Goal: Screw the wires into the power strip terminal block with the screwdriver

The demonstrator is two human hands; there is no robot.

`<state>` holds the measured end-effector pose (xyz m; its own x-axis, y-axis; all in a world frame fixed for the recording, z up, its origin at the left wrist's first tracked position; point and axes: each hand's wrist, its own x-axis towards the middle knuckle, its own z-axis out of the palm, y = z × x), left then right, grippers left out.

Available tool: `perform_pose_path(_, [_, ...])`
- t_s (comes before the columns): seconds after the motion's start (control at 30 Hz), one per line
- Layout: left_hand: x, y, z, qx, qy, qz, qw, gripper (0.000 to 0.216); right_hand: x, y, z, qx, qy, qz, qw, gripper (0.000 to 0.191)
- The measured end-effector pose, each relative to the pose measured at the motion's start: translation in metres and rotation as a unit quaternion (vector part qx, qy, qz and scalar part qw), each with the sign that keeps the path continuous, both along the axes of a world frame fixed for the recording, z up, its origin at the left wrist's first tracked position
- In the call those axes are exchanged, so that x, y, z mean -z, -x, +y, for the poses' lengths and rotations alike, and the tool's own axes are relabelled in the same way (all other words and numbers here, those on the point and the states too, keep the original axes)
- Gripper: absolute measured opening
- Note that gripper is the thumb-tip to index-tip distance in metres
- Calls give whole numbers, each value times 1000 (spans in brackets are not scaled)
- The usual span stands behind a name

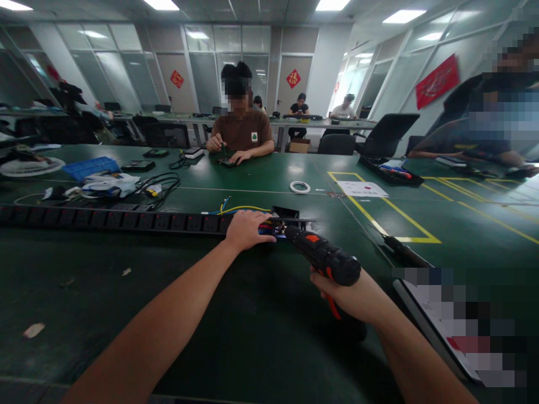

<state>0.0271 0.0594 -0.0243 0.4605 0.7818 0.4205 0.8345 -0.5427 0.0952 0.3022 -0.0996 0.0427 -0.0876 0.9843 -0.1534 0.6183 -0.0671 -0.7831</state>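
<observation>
A long black power strip (126, 220) lies across the green table (252, 314), its right end opened with coloured wires (236, 210) showing. My left hand (248, 229) presses down on that open end, fingers closed over it. My right hand (351, 294) grips a black and red electric screwdriver (322, 257), whose tip points at the open end of the strip beside my left fingers.
Another black tool (404, 252) lies right of the screwdriver, by yellow floor-style tape lines (379, 224). A white tape roll (300, 187) and paper sheet (362, 189) sit beyond. A person in brown (242, 132) works opposite. Cables and a blue tray (93, 167) lie at left; a tablet (446, 331) at right.
</observation>
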Motion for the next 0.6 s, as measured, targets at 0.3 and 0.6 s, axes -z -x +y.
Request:
perform_pose_path(0.3, [-1, -1, -1, 1, -2, -3, 1000, 83, -2, 1, -1, 9, 26, -11, 1000, 25])
perform_pose_path(0.6, [-1, -1, -1, 1, -6, -1, 1000, 85, -4, 3, -1, 6, 24, -14, 1000, 20])
